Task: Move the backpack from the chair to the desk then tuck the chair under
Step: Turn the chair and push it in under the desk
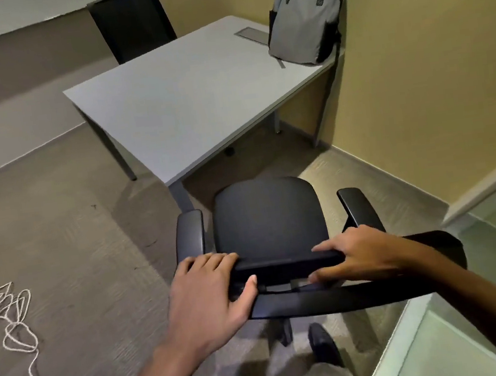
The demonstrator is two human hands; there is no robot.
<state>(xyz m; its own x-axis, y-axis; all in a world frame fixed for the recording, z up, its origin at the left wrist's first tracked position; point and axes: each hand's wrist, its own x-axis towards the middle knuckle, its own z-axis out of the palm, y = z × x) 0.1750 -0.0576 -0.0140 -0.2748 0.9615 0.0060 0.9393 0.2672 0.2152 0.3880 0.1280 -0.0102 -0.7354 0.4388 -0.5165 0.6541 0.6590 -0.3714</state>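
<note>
Closest to me, my left hand [204, 290] grips the top edge of the chair [268, 221] backrest, fingers curled over the front of the bar and thumb pressed against its near side. My right hand [353, 257] clamps the same bar further right, fingers wrapped over the top, thumb below. A dark shoe [323, 344] shows on the carpet under the backrest. Off to my left a loose white cord [12, 313] lies coiled on the floor. The chair's black seat is bare, armrests either side, and it stands just short of the near corner of the desk [187, 107], not yet under it. Further on, the grey backpack [306, 15] stands upright on the desk's far right corner, leaning against the yellow wall [429, 71]. Just beside it, a cable hatch [251, 35] sits in the desktop. A second black chair [132, 22] stands behind the desk's far side.
</note>
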